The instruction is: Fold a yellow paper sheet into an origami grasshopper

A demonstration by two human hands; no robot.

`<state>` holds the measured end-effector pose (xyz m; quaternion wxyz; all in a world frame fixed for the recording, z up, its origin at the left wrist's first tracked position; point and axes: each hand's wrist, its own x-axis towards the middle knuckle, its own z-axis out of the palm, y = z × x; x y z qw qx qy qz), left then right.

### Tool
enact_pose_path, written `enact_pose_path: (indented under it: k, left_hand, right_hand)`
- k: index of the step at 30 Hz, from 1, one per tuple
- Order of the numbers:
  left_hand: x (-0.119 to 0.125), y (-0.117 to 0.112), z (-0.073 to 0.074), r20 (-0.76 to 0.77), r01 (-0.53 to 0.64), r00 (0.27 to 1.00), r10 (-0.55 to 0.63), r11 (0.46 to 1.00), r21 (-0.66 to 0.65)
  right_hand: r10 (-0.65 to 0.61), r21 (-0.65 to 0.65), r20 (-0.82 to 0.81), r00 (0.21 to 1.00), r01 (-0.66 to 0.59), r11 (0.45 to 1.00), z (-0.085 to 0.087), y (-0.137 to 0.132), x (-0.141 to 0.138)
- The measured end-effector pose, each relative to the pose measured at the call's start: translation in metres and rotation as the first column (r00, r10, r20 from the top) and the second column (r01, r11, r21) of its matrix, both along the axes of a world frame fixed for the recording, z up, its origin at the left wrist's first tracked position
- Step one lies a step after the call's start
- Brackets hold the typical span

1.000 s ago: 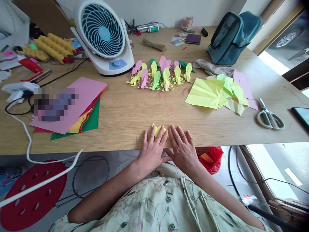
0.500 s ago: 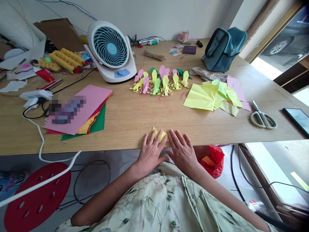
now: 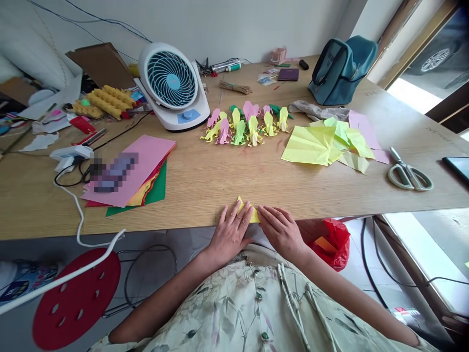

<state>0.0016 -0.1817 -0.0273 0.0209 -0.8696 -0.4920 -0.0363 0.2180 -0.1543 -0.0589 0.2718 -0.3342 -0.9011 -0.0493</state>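
A small piece of folded yellow paper [image 3: 253, 214] lies at the table's front edge, partly hidden under my fingers. My left hand [image 3: 231, 233] rests flat on it with the fingers stretched out and slightly spread, pressing it against the wood. From the other side, my right hand [image 3: 281, 230] lies flat with extended fingers close together, the fingertips at the paper's right edge. Beyond the hands stand several folded paper figures [image 3: 252, 129] in yellow, pink and green. Creased yellow sheets [image 3: 309, 145] are spread to the right of these figures.
Scissors [image 3: 409, 171] lie at the right, near a phone [image 3: 458, 168]. On the left is a stack of coloured paper [image 3: 156, 188]. A white fan [image 3: 186, 117] and a blue bag [image 3: 339, 73] stand further back. Below the edge hangs a red plastic bag [image 3: 340, 242].
My right hand's fingers have drawn closer together and turned leftward at the paper's edge. The left hand stays on the paper. The camera view has shifted slightly.
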Motion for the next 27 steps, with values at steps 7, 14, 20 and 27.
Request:
enact_pose_path:
  k: [7,14,20,27]
  left_hand:
    - [-0.019,-0.011,0.011,0.411,-0.024,0.911,0.029,1.0,-0.017]
    - [-0.018,0.005,0.032,0.896,-0.077,0.307,0.321,0.947,-0.313]
    - [0.005,0.03,0.054,0.891,0.068,-0.097,0.444,0.896,-0.439]
    - [-0.024,0.052,0.053,0.879,-0.004,-0.118,0.461,0.885,-0.465]
  right_hand:
    - [0.041,-0.169,-0.275,0.961,-0.091,0.981,0.019,0.001,0.007]
    - [-0.584,-0.698,-0.711,0.392,-0.492,0.52,0.056,0.012,-0.036]
    - [-0.729,-0.558,-0.637,0.25,-0.802,0.213,0.066,0.011,-0.076]
    - [-0.405,-0.742,-0.67,0.623,-0.579,0.338,0.061,0.021,-0.066]
